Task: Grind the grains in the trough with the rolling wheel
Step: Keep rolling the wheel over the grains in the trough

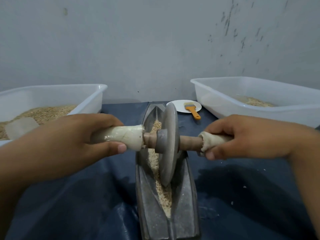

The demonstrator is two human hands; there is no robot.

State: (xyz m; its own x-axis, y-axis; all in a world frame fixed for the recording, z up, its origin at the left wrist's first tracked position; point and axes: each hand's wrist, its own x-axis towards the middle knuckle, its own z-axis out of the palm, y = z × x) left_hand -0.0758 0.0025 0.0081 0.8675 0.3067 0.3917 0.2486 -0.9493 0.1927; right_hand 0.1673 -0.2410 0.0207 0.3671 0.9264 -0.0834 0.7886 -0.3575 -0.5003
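Note:
A long grey metal trough [185, 196] runs away from me down the middle of the dark blue cloth. Pale crushed grains [164, 196] lie along its groove. A grey disc-shaped rolling wheel [170, 144] stands upright in the groove on a wooden axle. My left hand [72, 144] grips the cloth-wrapped left handle [126, 137]. My right hand [245, 135] grips the cloth-wrapped right handle [213, 141].
A white plastic tub [93, 97] of whole grains sits at the left with a clear scoop [20, 127] in it. Another white tub [225, 101] with some grain stands at the right. A white plate [176, 104] with an orange-handled brush [192, 110] lies behind the trough, near the wall.

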